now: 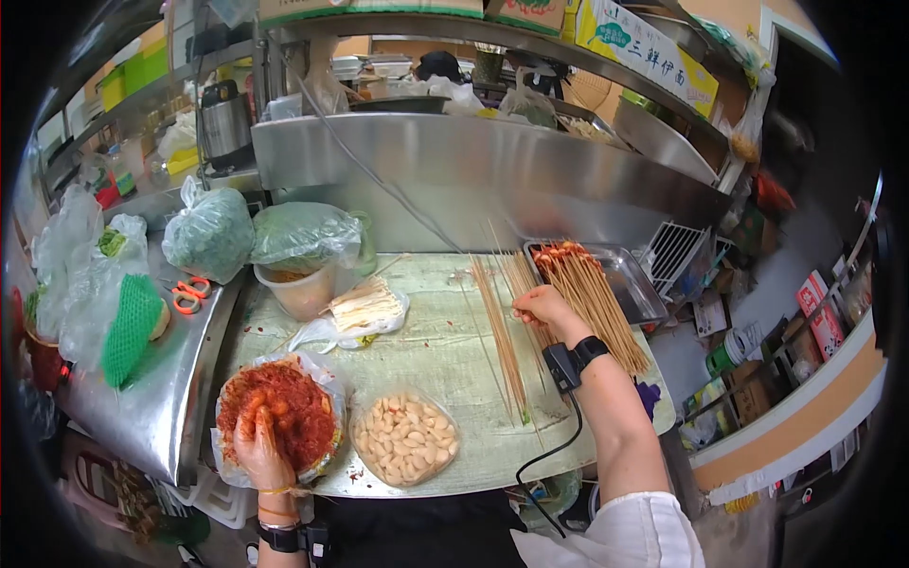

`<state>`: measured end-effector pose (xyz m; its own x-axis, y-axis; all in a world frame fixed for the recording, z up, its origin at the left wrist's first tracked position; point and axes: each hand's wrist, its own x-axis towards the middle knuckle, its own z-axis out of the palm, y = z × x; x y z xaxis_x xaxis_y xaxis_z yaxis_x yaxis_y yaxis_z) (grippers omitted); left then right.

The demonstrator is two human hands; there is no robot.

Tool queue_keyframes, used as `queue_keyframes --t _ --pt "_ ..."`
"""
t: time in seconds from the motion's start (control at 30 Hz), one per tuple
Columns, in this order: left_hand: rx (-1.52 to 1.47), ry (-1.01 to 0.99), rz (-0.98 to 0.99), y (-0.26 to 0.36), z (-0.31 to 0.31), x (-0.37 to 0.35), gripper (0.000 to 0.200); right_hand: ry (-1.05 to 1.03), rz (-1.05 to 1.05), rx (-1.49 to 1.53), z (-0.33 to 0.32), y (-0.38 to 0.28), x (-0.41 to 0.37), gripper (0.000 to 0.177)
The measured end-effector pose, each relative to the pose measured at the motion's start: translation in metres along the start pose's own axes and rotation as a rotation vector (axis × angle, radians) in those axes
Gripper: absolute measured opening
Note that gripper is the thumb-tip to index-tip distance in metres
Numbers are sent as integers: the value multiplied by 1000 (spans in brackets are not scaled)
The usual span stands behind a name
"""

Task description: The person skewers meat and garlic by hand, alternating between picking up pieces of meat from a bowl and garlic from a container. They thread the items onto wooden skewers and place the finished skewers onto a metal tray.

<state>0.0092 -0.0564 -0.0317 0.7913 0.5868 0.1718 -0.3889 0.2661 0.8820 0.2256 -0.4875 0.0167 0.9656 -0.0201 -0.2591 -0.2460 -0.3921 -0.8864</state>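
Directly under left hand [261, 447], red mixture [317, 414].

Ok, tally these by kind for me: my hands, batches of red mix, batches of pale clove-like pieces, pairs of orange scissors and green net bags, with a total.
Hands: 2, the left hand and the right hand
Red mix: 1 batch
Pale clove-like pieces: 1 batch
Orange scissors: 1 pair
Green net bag: 1
Total: 6
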Motion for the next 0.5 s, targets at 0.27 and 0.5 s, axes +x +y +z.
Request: queue_keyframes --t 0.27,0.5 --pt "50 25 50 -1 0 1 21 -45 13 11 15 -13 46 12" --pt "265 35 79 0 -3 1 21 -35 -336 464 49 -51 -73 11"
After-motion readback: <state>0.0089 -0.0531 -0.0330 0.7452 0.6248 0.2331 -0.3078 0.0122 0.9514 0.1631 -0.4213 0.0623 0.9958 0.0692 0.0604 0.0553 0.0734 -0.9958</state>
